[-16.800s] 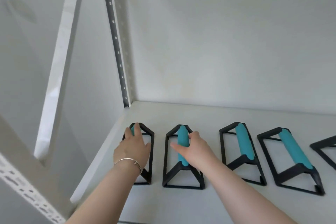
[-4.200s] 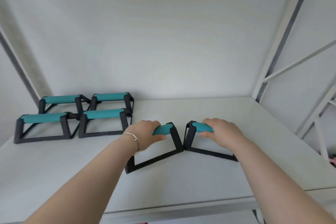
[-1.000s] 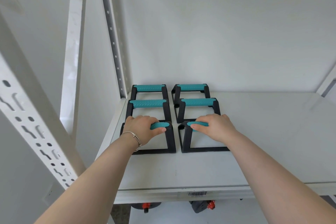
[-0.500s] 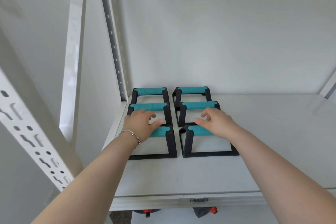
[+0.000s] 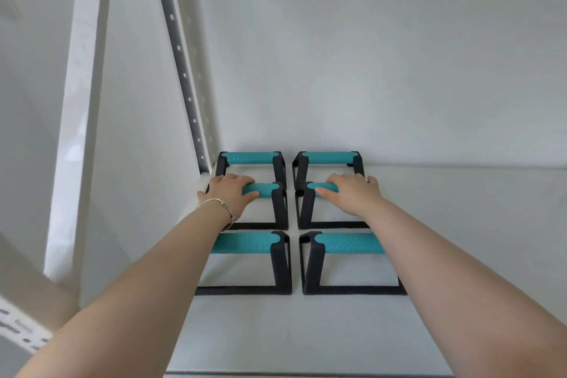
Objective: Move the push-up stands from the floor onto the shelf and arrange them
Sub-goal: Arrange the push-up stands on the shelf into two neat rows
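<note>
Covering the middle stands' teal bars, the left hand [image 5: 228,192] and right hand [image 5: 352,193] curl loosely; firm grip unclear, forearms hiding near stands' outer ends.

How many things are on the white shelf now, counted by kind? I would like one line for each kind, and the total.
Black-framed push-up stands with teal grips: 6, in two columns of three
Hands resting on the middle pair: 2, left hand, right hand
Silver bracelet on the left wrist: 1
Total: 9
</note>
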